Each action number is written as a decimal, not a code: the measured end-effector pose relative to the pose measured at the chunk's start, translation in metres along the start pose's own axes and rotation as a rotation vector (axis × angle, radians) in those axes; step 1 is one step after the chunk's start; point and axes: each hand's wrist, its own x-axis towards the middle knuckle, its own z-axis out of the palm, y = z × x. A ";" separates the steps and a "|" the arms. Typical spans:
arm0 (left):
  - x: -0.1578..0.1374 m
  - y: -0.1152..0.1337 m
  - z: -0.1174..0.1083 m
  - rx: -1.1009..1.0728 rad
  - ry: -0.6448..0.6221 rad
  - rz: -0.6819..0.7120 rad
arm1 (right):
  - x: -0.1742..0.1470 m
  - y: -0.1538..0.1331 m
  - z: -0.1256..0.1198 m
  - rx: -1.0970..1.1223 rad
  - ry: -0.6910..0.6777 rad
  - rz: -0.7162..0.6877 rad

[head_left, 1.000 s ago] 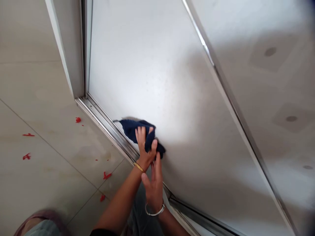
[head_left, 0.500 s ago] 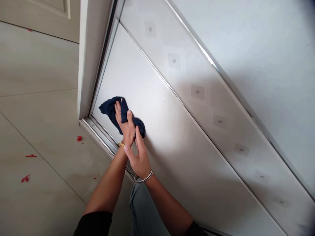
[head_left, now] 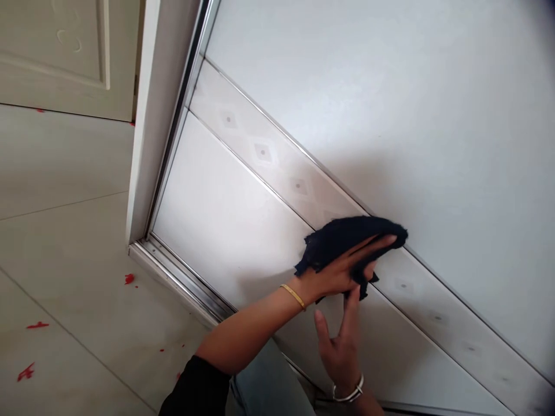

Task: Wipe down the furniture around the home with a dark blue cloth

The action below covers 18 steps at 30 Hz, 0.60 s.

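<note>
A dark navy cloth [head_left: 342,234] lies bunched against the patterned strip of a white sliding door [head_left: 416,144]. My left hand [head_left: 336,277], with a gold bracelet at its wrist, presses the cloth to the panel and has part of it caught between thumb and fingers. Just below, my right hand [head_left: 341,352] wears a silver bangle. Its thumb and fingers are apart, and the raised fingertips come close to the cloth's lower edge; whether they touch it I cannot tell. The palm holds nothing.
A metal floor track [head_left: 186,283] runs along the door's foot, beside a white upright frame [head_left: 145,144]. Red scraps [head_left: 26,371] are scattered over the tiled floor [head_left: 78,242]. A beige panelled door [head_left: 52,58] stands at the upper left. My bent knee [head_left: 271,381] is below my arms.
My left hand has carried the cloth from the door's lower left corner rightward onto the patterned strip. My right hand has moved right alongside it. The view has shifted too.
</note>
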 end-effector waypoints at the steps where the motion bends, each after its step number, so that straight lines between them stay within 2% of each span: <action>1: 0.010 0.002 -0.003 -0.029 -0.029 0.008 | 0.009 -0.005 -0.004 -0.022 0.005 -0.006; 3: 0.022 -0.003 -0.016 -0.072 -0.076 -0.004 | 0.028 -0.022 -0.005 -0.048 0.000 -0.040; 5: 0.027 -0.014 -0.038 -0.089 -0.050 -0.048 | 0.052 -0.045 0.004 -0.060 -0.008 -0.095; 7: 0.029 -0.032 -0.067 -0.060 0.097 -0.111 | 0.080 -0.072 0.020 -0.037 -0.022 -0.191; 11: 0.032 -0.074 -0.131 0.156 0.557 -0.267 | 0.143 -0.130 0.059 0.066 -0.088 -0.365; 13: 0.033 -0.091 -0.150 0.252 0.649 -0.335 | 0.164 -0.151 0.072 0.103 -0.110 -0.373; 15: 0.031 -0.098 -0.153 0.278 0.661 -0.354 | 0.170 -0.158 0.075 0.134 -0.107 -0.361; 18: 0.020 -0.088 -0.125 0.263 0.631 -0.312 | 0.151 -0.140 0.062 0.148 -0.075 -0.316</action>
